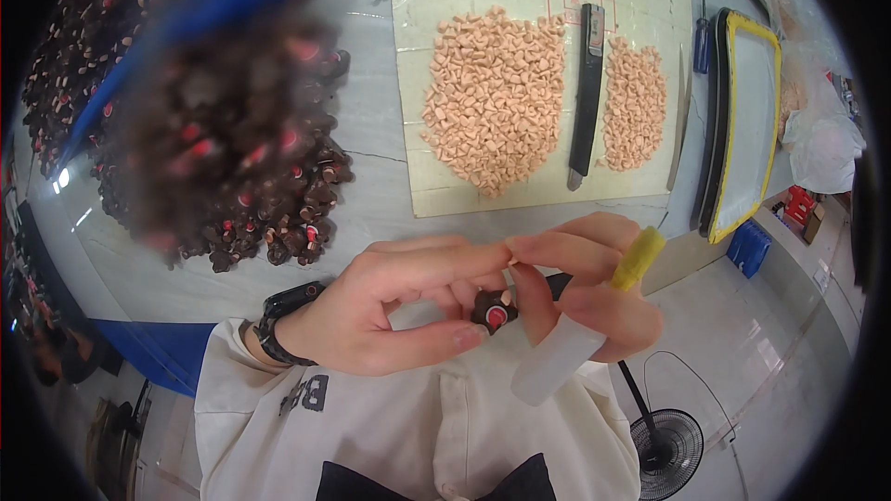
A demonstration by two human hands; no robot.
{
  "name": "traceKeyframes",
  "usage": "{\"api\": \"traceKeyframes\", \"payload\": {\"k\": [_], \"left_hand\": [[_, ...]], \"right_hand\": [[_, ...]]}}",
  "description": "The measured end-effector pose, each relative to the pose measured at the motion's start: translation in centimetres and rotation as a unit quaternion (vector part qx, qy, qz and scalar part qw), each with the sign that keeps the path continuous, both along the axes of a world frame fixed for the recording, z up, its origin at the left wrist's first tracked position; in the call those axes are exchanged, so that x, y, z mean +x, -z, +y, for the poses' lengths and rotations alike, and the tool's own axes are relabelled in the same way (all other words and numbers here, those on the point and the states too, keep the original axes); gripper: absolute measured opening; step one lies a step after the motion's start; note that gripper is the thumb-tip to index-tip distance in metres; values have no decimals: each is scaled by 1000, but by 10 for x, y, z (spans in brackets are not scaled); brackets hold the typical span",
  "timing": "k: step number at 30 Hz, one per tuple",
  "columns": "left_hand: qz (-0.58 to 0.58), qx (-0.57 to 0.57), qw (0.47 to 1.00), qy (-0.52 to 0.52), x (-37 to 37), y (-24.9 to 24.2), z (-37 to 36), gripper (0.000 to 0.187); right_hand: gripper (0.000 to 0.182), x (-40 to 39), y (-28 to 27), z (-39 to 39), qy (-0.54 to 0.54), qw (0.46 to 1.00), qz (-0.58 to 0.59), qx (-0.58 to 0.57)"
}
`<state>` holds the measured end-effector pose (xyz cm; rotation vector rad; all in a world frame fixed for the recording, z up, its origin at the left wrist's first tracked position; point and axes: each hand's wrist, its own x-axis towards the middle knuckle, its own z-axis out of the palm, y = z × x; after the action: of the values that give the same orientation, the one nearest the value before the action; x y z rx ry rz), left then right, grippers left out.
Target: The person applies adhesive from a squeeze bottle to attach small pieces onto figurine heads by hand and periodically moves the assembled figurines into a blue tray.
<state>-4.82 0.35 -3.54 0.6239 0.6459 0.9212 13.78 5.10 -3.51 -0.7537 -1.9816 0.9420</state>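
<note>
My left hand (390, 301), with a black watch at the wrist, is closed on a small dark brown moulded piece (495, 313). The piece carries a red-pink oval edged in white and a small peach bit near its top. Close against it, my right hand (585, 288) grips a translucent white squeeze bottle (557, 362) with a yellow-green needle tip (639, 258). The right thumb and forefinger are pinched together near the left fingertips. A tiny pale speck shows between them, too small to name surely.
Many dark brown pieces (306, 195) are heaped at left, partly behind a blurred blue-edged shape. On a cream board (529, 197) lie a large peach-bit pile (497, 97), a smaller one (635, 107) and a black cutter knife (587, 93). A yellow-edged tray (747, 125) stands right.
</note>
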Motion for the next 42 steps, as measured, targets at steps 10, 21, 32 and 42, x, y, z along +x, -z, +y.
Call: {"api": "traceKeyframes", "payload": {"k": [10,21,32,42], "left_hand": [[113,100,988,-19,-5,-2,8,42],[-7,-12,997,-81,1,-4,-1,41],[40,-31,996,-79,3,-4,0,39],[67,75,995,-8,-3,-11,8,32]], "right_hand": [[57,-9,-8,-9,77,992,93,29],[54,-14,0,-8,96,989,75,79],[41,-6,-5,-6,19,999,41,5],[38,-4,2,-12,102,985,127,50]]}}
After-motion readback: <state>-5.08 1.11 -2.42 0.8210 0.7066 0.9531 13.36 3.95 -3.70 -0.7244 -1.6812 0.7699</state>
